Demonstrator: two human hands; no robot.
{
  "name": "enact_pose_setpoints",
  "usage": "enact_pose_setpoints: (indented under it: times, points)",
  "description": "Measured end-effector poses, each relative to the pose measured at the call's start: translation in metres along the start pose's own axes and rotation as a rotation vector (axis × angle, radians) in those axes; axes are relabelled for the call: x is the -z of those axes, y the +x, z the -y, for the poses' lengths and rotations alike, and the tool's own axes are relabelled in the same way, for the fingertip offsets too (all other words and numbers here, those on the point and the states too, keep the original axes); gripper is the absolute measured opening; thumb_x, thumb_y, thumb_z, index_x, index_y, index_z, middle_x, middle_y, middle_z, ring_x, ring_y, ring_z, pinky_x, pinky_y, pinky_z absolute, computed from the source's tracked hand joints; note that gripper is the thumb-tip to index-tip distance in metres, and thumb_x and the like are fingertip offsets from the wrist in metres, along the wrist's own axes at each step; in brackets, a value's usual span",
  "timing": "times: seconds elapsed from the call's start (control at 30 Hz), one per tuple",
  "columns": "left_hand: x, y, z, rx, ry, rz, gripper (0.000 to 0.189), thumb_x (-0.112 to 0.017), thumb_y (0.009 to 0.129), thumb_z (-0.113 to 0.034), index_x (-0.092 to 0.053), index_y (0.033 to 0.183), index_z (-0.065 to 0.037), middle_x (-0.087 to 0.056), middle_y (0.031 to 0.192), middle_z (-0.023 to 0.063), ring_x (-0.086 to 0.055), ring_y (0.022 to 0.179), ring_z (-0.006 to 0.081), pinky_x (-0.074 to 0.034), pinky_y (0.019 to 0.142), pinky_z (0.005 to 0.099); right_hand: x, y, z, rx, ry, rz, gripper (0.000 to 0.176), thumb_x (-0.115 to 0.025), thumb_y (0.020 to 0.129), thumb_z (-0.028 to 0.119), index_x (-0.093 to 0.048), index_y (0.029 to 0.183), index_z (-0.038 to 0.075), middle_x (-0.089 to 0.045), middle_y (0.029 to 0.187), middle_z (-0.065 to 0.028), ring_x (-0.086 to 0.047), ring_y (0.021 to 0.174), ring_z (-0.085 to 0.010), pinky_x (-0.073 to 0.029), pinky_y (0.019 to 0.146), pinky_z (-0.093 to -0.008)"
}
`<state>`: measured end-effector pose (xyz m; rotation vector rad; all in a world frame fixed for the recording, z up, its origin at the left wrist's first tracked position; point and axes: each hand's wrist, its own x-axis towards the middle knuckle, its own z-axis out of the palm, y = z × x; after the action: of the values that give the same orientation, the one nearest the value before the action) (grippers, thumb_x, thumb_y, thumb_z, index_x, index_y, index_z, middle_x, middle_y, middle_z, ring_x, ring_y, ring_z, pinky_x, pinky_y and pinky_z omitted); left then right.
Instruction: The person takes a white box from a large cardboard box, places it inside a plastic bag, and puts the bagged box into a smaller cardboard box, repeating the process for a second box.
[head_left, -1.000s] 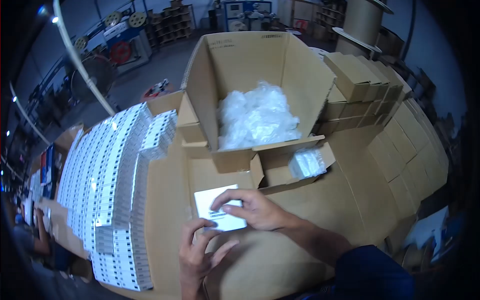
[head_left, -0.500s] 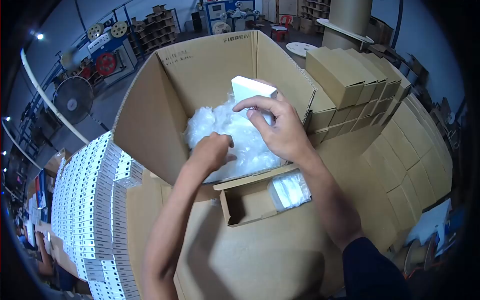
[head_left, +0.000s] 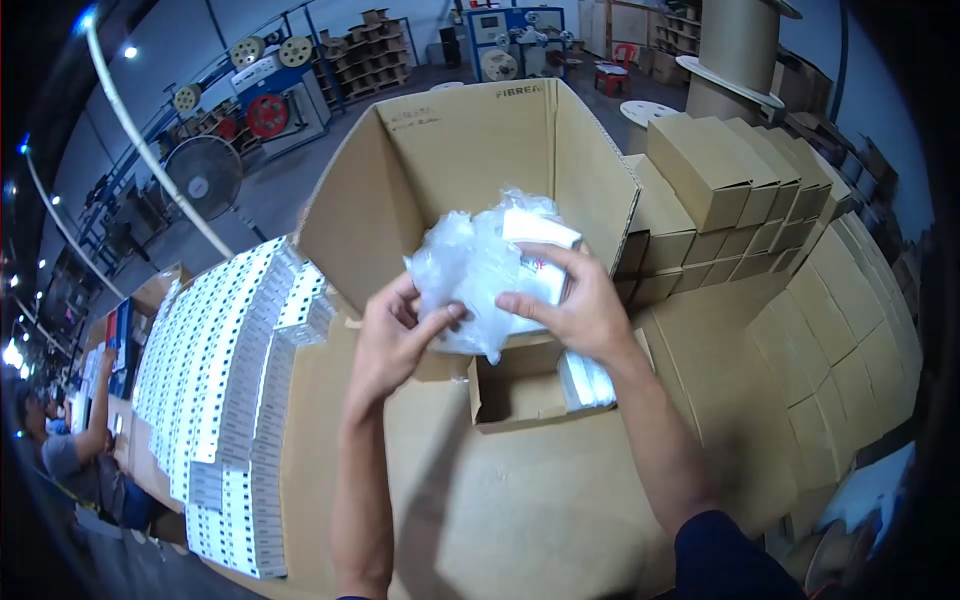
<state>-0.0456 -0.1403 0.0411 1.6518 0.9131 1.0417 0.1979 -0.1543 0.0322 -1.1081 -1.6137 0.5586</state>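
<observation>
My left hand (head_left: 400,335) grips a crumpled clear plastic bag (head_left: 455,275) between thumb and fingers. In my right hand (head_left: 580,305) is a flat white box (head_left: 545,280) with small red marking, partly covered by the plastic. Both hands are in front of the large open carton (head_left: 465,170), over its near edge. Just below them a small open brown box (head_left: 515,395) lies on the cardboard surface, with a plastic-wrapped white item (head_left: 588,382) in its right end.
Many white boxes (head_left: 215,350) are stacked at the left. Brown boxes (head_left: 700,190) are piled at the right, beside more cardboard boxes (head_left: 840,350). A person (head_left: 75,450) sits at the far left. A fan (head_left: 200,180) and machines stand behind.
My left hand has taken hold of the plastic bag. Bag and white box have come up and toward me, together in front of the carton. The camera view has shifted left.
</observation>
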Motion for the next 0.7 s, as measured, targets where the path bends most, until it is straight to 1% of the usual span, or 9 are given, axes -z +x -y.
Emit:
enact_pose_setpoints:
  times: [0.1,0.17,0.2,0.33,0.4,0.5,0.53,0.6,0.7]
  points:
    - [-0.031,-0.06,0.01,-0.037,-0.249,-0.115,0.036,-0.074,0.094,-0.003,-0.062,0.127,0.003,-0.071,0.116,0.0086,-0.068,0.103,0.0142,-0.055,0.087,0.0287,-0.02,-0.045,0.016,-0.005,0.186,0.016,0.032,-0.085,0.086,0.025,-0.076,0.097,-0.004,-0.065,0.116,-0.019,-0.063,0.101,-0.0251,-0.049,0.088,-0.0347]
    - [-0.048,-0.097,0.012,0.03,-0.299,-0.167,0.038,-0.075,0.094,-0.005,-0.061,0.128,0.003,-0.069,0.121,0.0087,-0.066,0.108,0.0154,-0.053,0.093,0.0305,-0.025,-0.082,0.035,-0.014,0.163,-0.032,0.026,-0.083,0.088,0.019,-0.073,0.091,-0.005,-0.064,0.123,-0.0205,-0.063,0.106,-0.0272,-0.05,0.091,-0.0367]
    - [-0.056,-0.113,0.012,0.008,-0.203,-0.213,0.038,-0.076,0.094,-0.008,-0.061,0.128,0.002,-0.069,0.116,0.0069,-0.065,0.101,0.0138,-0.052,0.091,0.0301,-0.026,-0.099,0.043,-0.006,0.131,-0.044,0.025,-0.083,0.087,0.018,-0.072,0.09,-0.005,-0.063,0.126,-0.021,-0.063,0.109,-0.0283,-0.05,0.092,-0.0374]
    - [-0.076,-0.168,-0.006,0.142,-0.297,-0.297,0.025,-0.072,0.099,-0.015,-0.062,0.117,-0.001,-0.066,0.102,0.0021,-0.06,0.088,0.0083,-0.05,0.078,0.0261,-0.023,-0.154,0.051,0.019,0.043,-0.009,0.023,-0.081,0.086,0.013,-0.069,0.086,-0.006,-0.061,0.133,-0.0207,-0.062,0.115,-0.0315,-0.049,0.096,-0.0383]
    - [-0.086,-0.19,-0.001,0.151,-0.378,-0.388,0.02,-0.069,0.101,-0.016,-0.061,0.113,-0.002,-0.065,0.098,0.0011,-0.058,0.085,0.0067,-0.049,0.075,0.0247,-0.024,-0.176,0.054,0.019,0.158,0.016,0.025,-0.08,0.09,0.015,-0.069,0.09,-0.007,-0.063,0.126,-0.0155,-0.062,0.111,-0.0251,-0.049,0.095,-0.0347]
    - [-0.111,-0.211,0.01,-0.007,-0.47,-0.586,0.012,-0.062,0.105,-0.013,-0.057,0.11,-0.004,-0.061,0.092,-0.0012,-0.055,0.08,0.0048,-0.047,0.072,0.0226,-0.03,-0.215,0.047,-0.37,0.664,-0.004,0.027,-0.078,0.094,0.018,-0.07,0.098,-0.007,-0.06,0.118,-0.0098,-0.059,0.108,-0.0166,-0.048,0.093,-0.0298]
    - [-0.113,-0.22,0.021,-0.034,-0.488,-0.564,0.016,-0.059,0.107,-0.019,-0.055,0.114,-0.005,-0.061,0.1,0.0021,-0.059,0.087,0.0079,-0.053,0.076,0.026,-0.035,-0.227,0.045,-0.411,0.673,-0.008,0.028,-0.077,0.095,0.018,-0.07,0.101,-0.008,-0.059,0.117,-0.0087,-0.058,0.108,-0.0149,-0.048,0.093,-0.0291]
    - [-0.122,-0.227,0.029,-0.026,-0.498,-0.636,0.016,-0.056,0.109,-0.021,-0.054,0.114,-0.006,-0.06,0.098,0.0014,-0.058,0.086,0.0075,-0.052,0.076,0.026,-0.043,-0.251,0.044,-0.502,0.681,-0.012,0.03,-0.076,0.097,0.019,-0.069,0.107,-0.008,-0.057,0.114,-0.0067,-0.055,0.108,-0.0115,-0.047,0.093,-0.0276]
    - [-0.129,-0.234,0.036,-0.025,-0.514,-0.676,0.016,-0.053,0.11,-0.022,-0.053,0.114,-0.007,-0.057,0.095,0.0002,-0.056,0.084,0.0068,-0.051,0.074,0.0254,-0.045,-0.276,0.043,-0.329,0.532,0.052,0.027,-0.077,0.095,0.017,-0.072,0.106,-0.007,-0.06,0.126,-0.0141,-0.058,0.111,-0.0182,-0.048,0.096,-0.0306]
